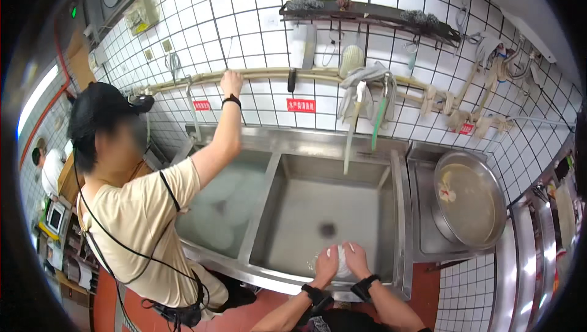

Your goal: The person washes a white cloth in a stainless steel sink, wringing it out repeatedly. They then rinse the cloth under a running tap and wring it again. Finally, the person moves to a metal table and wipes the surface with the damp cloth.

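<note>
Over the near edge of a stainless steel sink basin (321,194), my left hand (327,265) and my right hand (356,258) grip a whitish wet bundle (342,261) between them, possibly a cloth. Small splashes show beside my left hand. Both wrists wear black bands. The basin has a dark drain at its bottom. Two hoses, one pale (351,141) and one green (379,121), hang over the basin's back edge, with grey cloths (367,89) draped around their taps.
At the left, a co-worker (137,203) in a beige shirt reaches towards the wall pipes (270,73). Cloudy water fills the left basin (220,203). A large metal bowl (500,203) of murky liquid stands at the right. A dark shelf (367,13) holds steel scrubbers.
</note>
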The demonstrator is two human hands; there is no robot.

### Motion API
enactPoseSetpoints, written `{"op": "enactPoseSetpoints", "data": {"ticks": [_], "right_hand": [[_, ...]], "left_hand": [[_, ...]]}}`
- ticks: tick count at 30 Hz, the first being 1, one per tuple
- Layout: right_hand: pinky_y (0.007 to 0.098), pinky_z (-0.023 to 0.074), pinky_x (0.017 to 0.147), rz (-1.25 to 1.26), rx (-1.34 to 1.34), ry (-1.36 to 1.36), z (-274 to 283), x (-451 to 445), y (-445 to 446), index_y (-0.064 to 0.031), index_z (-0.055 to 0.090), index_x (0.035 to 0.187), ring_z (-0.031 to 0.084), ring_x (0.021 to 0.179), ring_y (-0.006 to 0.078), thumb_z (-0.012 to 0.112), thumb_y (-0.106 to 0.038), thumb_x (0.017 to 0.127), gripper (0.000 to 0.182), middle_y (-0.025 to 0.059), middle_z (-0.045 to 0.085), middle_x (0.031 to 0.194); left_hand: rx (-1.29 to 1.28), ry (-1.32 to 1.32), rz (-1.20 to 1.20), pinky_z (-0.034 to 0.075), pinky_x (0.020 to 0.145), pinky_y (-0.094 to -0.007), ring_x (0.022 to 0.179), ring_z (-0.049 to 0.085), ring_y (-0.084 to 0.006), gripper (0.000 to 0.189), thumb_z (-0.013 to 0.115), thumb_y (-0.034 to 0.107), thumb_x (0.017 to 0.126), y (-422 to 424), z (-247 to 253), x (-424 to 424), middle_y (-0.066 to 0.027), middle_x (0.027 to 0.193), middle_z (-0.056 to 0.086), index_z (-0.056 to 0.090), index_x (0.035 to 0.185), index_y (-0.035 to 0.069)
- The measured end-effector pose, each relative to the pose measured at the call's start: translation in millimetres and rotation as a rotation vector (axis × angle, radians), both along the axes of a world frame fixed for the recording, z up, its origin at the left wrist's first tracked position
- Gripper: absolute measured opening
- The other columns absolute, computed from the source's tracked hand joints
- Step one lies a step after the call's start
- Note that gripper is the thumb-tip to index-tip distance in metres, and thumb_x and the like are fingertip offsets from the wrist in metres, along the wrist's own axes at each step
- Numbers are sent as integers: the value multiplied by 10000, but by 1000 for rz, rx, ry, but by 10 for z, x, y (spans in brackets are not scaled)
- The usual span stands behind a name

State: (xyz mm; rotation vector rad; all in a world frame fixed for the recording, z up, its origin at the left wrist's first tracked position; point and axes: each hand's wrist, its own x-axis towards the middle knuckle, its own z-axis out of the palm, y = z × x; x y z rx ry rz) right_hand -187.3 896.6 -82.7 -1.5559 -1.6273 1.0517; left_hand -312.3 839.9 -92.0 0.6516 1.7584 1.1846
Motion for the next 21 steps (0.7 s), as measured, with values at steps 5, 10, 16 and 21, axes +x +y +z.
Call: {"op": "enactPoseSetpoints", "data": {"ticks": [5, 10, 16, 21], "right_hand": [[342, 521, 804, -147, -322, 398, -34, -46, -83, 19, 674, 1028, 662, 889, 190, 558, -350, 1027, 387, 85, 691, 943], [330, 536, 792, -189, -528, 691, -27, 38, -144, -13, 646, 1106, 661, 901, 153, 611, -308, 1010, 312, 57, 688, 990], [325, 545, 856, -266, -620, 759, -14, 65, -255, 0, 590, 1212, 670, 1001, 170, 659, -262, 983, 354, 81, 679, 1126], [334, 541, 905, -186, -659, 799, 318, -32, -325, -13, 512, 1336, 648, 1117, 186, 647, -229, 994, 426, 112, 629, 1277]], "left_hand": [[71, 1, -135, 548, 827, -404, 926, 704, -352, 524, 628, 462, 964, 190, 60, -90, -217, 995, 720, 644, 1122, -37], [-76, -602, -249, 584, 781, -324, 967, 682, -159, 487, 720, 325, 947, 107, 142, -388, -51, 1108, 686, 551, 1302, 38], [-128, -388, -261, 570, 757, -317, 986, 665, -184, 520, 663, 334, 985, 84, 194, -402, -98, 1153, 660, 480, 1344, 5], [4, -136, -158, 528, 805, -337, 984, 633, -209, 466, 542, 340, 1042, 259, -679, -241, -152, 1143, 665, 521, 1294, -51]]}}
